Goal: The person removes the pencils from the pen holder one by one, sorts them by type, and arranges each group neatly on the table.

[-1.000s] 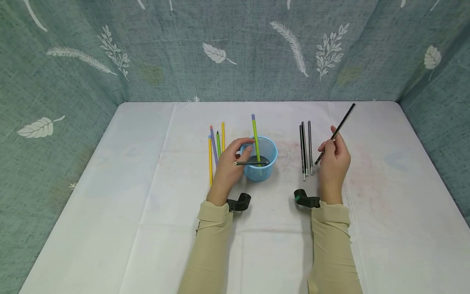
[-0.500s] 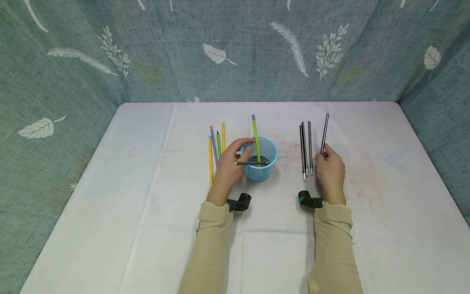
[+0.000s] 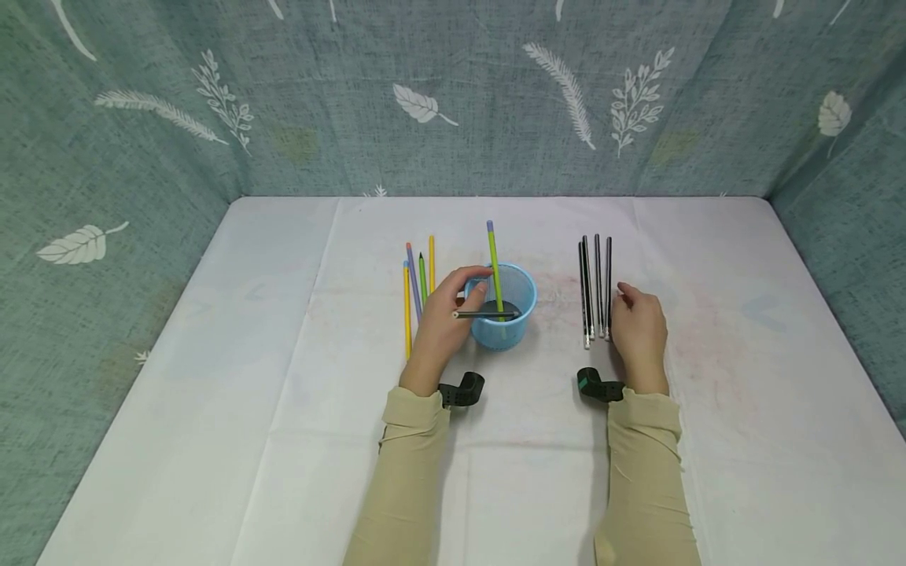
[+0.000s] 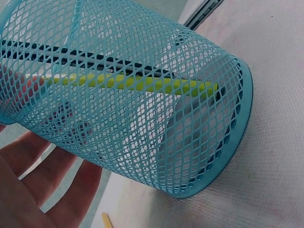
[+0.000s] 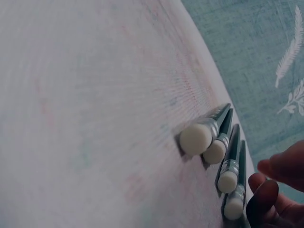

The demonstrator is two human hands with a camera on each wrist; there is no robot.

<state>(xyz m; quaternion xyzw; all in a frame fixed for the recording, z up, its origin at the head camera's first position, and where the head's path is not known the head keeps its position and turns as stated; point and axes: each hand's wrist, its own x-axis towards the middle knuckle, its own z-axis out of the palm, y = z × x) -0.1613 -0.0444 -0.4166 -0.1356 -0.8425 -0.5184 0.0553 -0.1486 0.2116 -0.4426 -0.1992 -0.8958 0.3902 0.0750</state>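
My left hand (image 3: pixel 444 322) grips the rim of a light-blue mesh pencil cup (image 3: pixel 501 336), with a fingertip showing through the mesh in the left wrist view. A lime-green pencil (image 3: pixel 493 259) leans upright inside the cup (image 4: pixel 190 147). A black pencil (image 3: pixel 481 314) slants in it too, its end sticking out over the near left rim. My right hand (image 3: pixel 639 334) rests just right of several black pencils (image 3: pixel 597 283) lying side by side. Its fingers are loosely bent with nothing between them. White erasers (image 5: pixel 195 139) cap the near ends of these pencils.
Left of the cup lie several coloured pencils: yellow (image 3: pixel 406 306), purple (image 3: pixel 414 271), green (image 3: pixel 422 275) and another yellow one (image 3: pixel 432 259). A white cloth (image 3: pixel 212 393) covers the table. A green leaf-patterned curtain (image 3: pixel 467 149) hangs behind it.
My right hand has turned the black pencil upright in line, laid it at the right of the other black pencils and let go. The left hand and cup have stayed put.
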